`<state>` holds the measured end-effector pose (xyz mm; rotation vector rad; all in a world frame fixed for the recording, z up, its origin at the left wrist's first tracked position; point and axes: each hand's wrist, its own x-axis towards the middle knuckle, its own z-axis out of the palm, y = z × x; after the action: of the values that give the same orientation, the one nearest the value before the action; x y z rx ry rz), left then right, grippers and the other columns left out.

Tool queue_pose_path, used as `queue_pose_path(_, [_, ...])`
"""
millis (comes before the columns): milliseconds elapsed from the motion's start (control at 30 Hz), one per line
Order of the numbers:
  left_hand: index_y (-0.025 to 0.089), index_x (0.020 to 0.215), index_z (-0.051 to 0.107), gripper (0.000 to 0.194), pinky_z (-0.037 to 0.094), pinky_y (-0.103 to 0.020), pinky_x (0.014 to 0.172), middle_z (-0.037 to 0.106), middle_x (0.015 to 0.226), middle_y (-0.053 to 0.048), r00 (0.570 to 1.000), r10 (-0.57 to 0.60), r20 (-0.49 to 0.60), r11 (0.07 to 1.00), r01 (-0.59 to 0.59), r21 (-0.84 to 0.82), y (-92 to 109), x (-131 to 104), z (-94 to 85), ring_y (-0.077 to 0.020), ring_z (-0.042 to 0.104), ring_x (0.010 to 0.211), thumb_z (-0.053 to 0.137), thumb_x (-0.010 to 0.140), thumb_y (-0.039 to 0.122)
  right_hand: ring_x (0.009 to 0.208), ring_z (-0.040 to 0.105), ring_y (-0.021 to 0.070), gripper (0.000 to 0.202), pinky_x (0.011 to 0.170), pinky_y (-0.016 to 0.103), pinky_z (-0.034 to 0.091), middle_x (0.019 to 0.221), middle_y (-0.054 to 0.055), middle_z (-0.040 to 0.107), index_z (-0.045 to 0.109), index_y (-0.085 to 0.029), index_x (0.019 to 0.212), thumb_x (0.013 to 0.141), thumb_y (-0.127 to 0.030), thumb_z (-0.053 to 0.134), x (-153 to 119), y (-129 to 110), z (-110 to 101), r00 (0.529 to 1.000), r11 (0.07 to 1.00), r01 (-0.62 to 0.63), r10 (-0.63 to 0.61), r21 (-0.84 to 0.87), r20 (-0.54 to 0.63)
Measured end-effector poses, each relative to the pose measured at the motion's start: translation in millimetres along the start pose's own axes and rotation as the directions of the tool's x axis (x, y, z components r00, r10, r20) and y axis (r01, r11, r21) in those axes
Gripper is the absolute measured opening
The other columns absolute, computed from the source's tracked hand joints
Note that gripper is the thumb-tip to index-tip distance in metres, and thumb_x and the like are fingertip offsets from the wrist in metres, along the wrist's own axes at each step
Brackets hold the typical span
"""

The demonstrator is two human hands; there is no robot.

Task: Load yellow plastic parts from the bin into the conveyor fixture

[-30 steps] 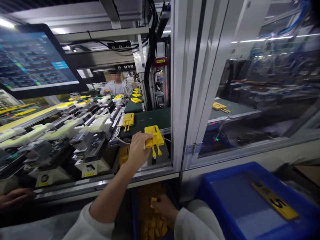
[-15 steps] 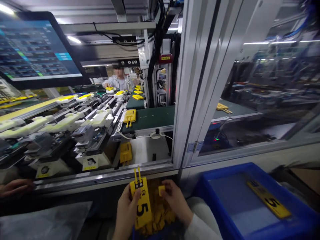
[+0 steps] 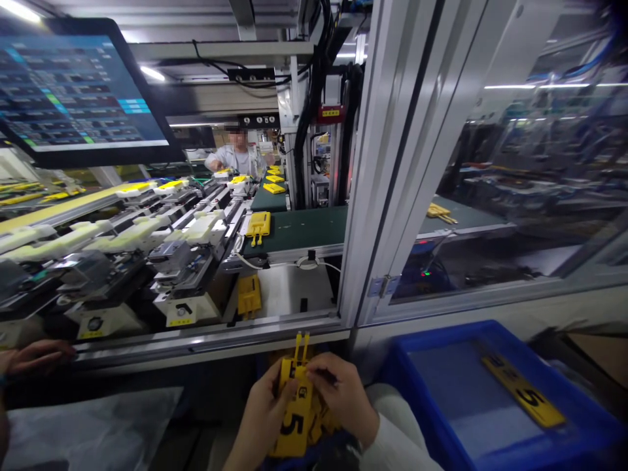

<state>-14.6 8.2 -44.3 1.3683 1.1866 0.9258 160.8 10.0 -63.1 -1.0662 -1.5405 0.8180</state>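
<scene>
My left hand (image 3: 265, 409) is wrapped round a yellow block marked with a black 5 (image 3: 294, 425), its thumb on the front face. Two thin yellow prongs stand up from the block's top end. At the upper right edge of the block, my right hand (image 3: 343, 392) is closed, thumb and fingers pinched together; what they hold, if anything, is hidden. Below and behind the hands, loose yellow pieces (image 3: 324, 415) lie in a dark container.
A blue bin (image 3: 422, 418) at the right holds another yellow block (image 3: 523, 392). Ahead are a metal frame (image 3: 366, 261), green belt (image 3: 309, 229) and fixtures. Another person's hand (image 3: 42, 356) rests at the left edge; a person (image 3: 235, 157) works farther back.
My right hand has moved left onto the block's upper end; the small yellow piece it held is no longer visible. The block and my left hand have shifted right.
</scene>
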Motion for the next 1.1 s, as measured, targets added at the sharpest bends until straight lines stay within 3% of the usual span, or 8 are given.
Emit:
queue_pose_path(167, [0.017, 0.117, 0.061, 0.041, 0.051, -0.031, 0.088, 0.068, 0.112, -0.009, 1.0, 0.009, 0.015, 1.0, -0.009, 0.0, 7.5, -0.8, 5.4, -0.0252, 0.064, 0.102, 0.06, 0.084, 0.042, 0.086, 0.061, 0.0166, 0.008, 0.078, 0.029, 0.049, 0.086, 0.004, 0.069, 0.068, -0.021, 0.087, 0.084, -0.018, 0.061, 4.2, -4.0, 4.6, 0.994, 0.991, 0.111, -0.11, -0.074, 0.013])
queue_pose_path(300, [0.016, 0.115, 0.062, 0.045, 0.052, -0.031, 0.084, 0.069, 0.107, -0.009, 0.999, -0.032, -0.03, 0.999, 0.031, -0.036, 5.1, 0.2, 7.2, -0.026, 0.064, 0.1, 0.065, 0.08, 0.045, 0.1, 0.058, 0.0201, 0.012, 0.089, 0.034, 0.048, 0.103, 0.008, 0.063, 0.069, -0.022, 0.089, 0.085, -0.019, 0.059, 6.1, -3.1, 6.7, 1.0, 0.999, 0.022, -0.023, -0.043, -0.016])
queue_pose_path(400, [0.016, 0.11, 0.064, 0.045, 0.054, -0.029, 0.077, 0.071, 0.099, -0.008, 0.996, -0.047, -0.076, 0.998, 0.043, -0.053, 1.8, 0.3, 10.3, -0.025, 0.066, 0.091, 0.067, 0.077, 0.046, 0.107, 0.056, 0.022, 0.008, 0.092, 0.035, 0.047, 0.116, 0.009, 0.057, 0.067, -0.021, 0.087, 0.084, -0.025, 0.06, 6.0, -0.3, 12.5, 0.989, 0.976, -0.14, 0.145, 0.165, -0.019])
queue_pose_path(500, [0.016, 0.111, 0.063, 0.046, 0.053, -0.028, 0.075, 0.071, 0.1, -0.009, 0.989, -0.027, -0.145, 0.997, 0.017, -0.073, 2.0, 0.9, 15.4, -0.0247, 0.066, 0.091, 0.068, 0.076, 0.045, 0.096, 0.061, 0.0208, 0.019, 0.085, 0.035, 0.05, 0.106, 0.006, 0.062, 0.06, -0.023, 0.097, 0.087, -0.038, 0.057, 4.5, 0.4, 23.1, 0.938, 0.806, -0.327, 0.343, 0.494, 0.061])
queue_pose_path(567, [0.017, 0.113, 0.062, 0.046, 0.053, -0.03, 0.08, 0.069, 0.105, -0.009, 0.987, -0.012, -0.157, 0.996, -0.002, -0.09, 4.3, 2.2, 19.3, -0.0253, 0.065, 0.097, 0.068, 0.077, 0.045, 0.091, 0.063, 0.0202, 0.027, 0.083, 0.035, 0.051, 0.099, 0.005, 0.065, 0.057, -0.023, 0.104, 0.088, -0.045, 0.053, 3.6, -0.9, 29.3, 0.906, 0.692, -0.38, 0.411, 0.614, 0.098])
queue_pose_path(633, [0.017, 0.113, 0.062, 0.046, 0.051, -0.032, 0.086, 0.068, 0.107, -0.01, 0.986, -0.012, -0.168, 0.994, -0.007, -0.108, 7.2, 3.7, 23.9, -0.0259, 0.063, 0.102, 0.067, 0.077, 0.046, 0.092, 0.062, 0.0201, 0.029, 0.086, 0.035, 0.049, 0.099, 0.004, 0.065, 0.058, -0.023, 0.105, 0.088, -0.047, 0.054, 3.8, -2.8, 32.0, 0.9, 0.663, -0.38, 0.427, 0.645, 0.091])
queue_pose_path(967, [0.017, 0.094, 0.06, 0.042, 0.051, -0.032, 0.086, 0.068, 0.093, -0.007, 0.914, -0.134, -0.383, 0.935, -0.012, -0.354, 12.8, 14.6, 53.7, -0.0213, 0.065, 0.09, 0.062, 0.078, 0.056, 0.096, 0.062, 0.0205, 0.032, 0.092, 0.036, 0.047, 0.104, 0.008, 0.067, 0.061, -0.019, 0.107, 0.087, -0.044, 0.057, 10.1, -7.3, 28.6, 0.937, 0.75, -0.335, 0.328, 0.57, 0.119])
queue_pose_path(1100, [0.017, 0.087, 0.06, 0.04, 0.052, -0.029, 0.079, 0.068, 0.087, -0.005, 0.91, -0.129, -0.393, 0.92, -0.037, -0.389, 8.7, 20.4, 58.3, -0.0195, 0.066, 0.084, 0.064, 0.076, 0.055, 0.096, 0.064, 0.0209, 0.032, 0.09, 0.034, 0.049, 0.102, 0.008, 0.069, 0.063, -0.019, 0.104, 0.087, -0.045, 0.057, 5.6, -8.1, 32.0, 0.949, 0.852, -0.281, 0.315, 0.442, -0.004])
